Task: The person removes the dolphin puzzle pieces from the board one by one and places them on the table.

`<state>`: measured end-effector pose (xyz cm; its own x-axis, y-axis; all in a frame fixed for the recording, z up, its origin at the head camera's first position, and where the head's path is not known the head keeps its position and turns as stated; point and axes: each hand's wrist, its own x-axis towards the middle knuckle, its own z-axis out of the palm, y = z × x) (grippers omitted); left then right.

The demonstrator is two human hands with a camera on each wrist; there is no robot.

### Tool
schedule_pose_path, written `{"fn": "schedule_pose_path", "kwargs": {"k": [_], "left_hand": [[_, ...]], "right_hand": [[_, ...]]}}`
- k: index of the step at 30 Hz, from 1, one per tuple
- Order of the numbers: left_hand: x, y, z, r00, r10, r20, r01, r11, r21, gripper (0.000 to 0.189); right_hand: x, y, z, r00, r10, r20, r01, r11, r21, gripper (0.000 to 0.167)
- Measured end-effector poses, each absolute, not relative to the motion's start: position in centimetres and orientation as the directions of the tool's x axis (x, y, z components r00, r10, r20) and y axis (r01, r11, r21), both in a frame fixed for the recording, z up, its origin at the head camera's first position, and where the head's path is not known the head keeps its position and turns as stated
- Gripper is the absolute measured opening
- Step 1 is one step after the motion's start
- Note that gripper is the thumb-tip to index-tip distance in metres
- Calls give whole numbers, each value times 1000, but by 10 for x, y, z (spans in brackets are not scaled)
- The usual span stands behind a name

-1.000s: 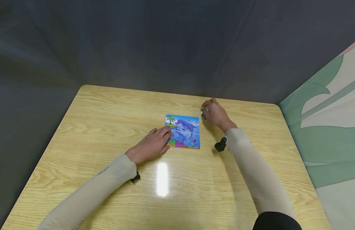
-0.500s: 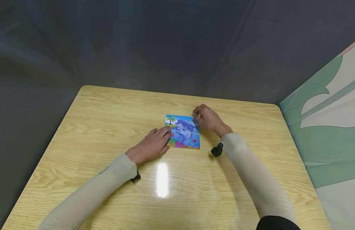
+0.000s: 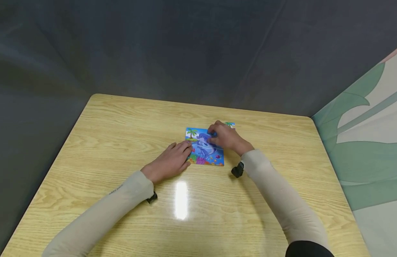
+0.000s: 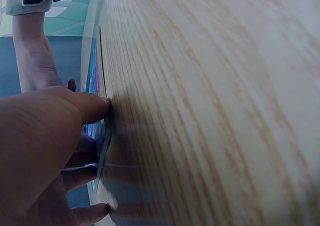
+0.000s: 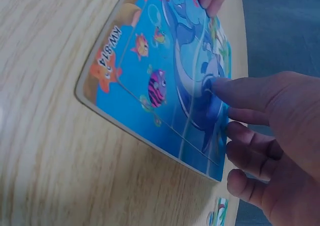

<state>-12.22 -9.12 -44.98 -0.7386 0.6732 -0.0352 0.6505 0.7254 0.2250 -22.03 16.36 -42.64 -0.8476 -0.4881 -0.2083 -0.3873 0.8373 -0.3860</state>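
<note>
A square puzzle board (image 3: 206,157) with a dolphin picture lies flat on the wooden table. My left hand (image 3: 169,160) rests along its left side, fingers relaxed; in the left wrist view the thumb (image 4: 92,106) presses at the board's near edge. My right hand (image 3: 228,137) is over the far right part of the board, fingers bent. In the right wrist view its thumb (image 5: 240,92) overlaps the dolphin, with the other fingers past the board's edge. I cannot tell whether a piece is pinched there. Just behind this hand lies a small palm-tree piece (image 3: 230,124), partly hidden.
The wooden table (image 3: 121,117) ends at a dark curtain (image 3: 172,53) behind and to the left. A green and white patterned surface (image 3: 368,153) borders it on the right. Black wrist devices (image 3: 238,170) hang under both cuffs.
My right hand has moved left and slightly nearer, from the small piece onto the board's upper right, uncovering part of that piece. My left hand and the board have stayed put.
</note>
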Motion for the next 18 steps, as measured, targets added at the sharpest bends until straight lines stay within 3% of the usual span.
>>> {"fn": "schedule_pose_path", "kwargs": {"k": [18], "left_hand": [[-123,-92,-450,-734,677,-52,653,725,218,55]], "right_hand": [[-218,159,-425,-836,-489,-250,-402,854,-331,44]]}}
